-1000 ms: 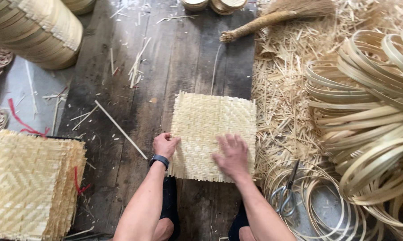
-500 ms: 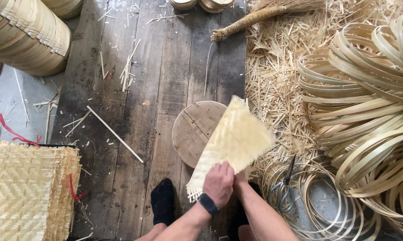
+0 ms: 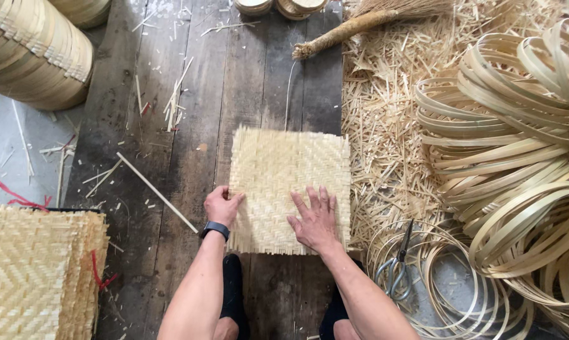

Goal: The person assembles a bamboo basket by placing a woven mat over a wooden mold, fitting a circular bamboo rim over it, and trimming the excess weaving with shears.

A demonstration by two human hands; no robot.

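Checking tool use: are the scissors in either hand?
No: the scissors lie on the bamboo hoops, while left hand and right hand rest on the woven mat.

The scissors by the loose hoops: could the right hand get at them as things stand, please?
Probably yes: the scissors lie uncovered just right of the right hand, which rests flat on the woven mat holding nothing.

Head view, steeply down, close

Even soft daylight, faint shadows, sharp focus, no glare.
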